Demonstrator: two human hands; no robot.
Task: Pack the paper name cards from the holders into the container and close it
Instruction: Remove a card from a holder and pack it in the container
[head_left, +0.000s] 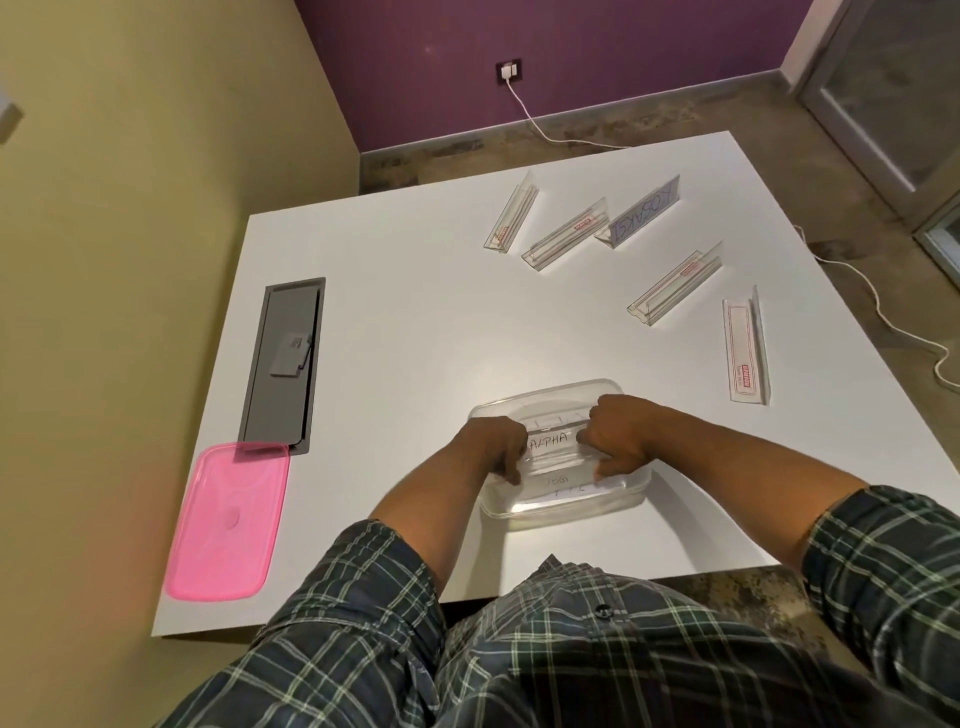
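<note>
Head view: both hands work over the clear container (563, 499) at lower centre of the white table (415, 338). Left hand (493, 447) and right hand (618, 436) each pinch an end of a name card holder (553, 457) whose card reads ALPHA, held above the container; another card (563, 486) lies inside. Pink lid (228, 525) rests at lower left, well apart. Five holders stand at upper right; one (641, 213) contains a lettered card, and four (675, 283) show no name card.
</note>
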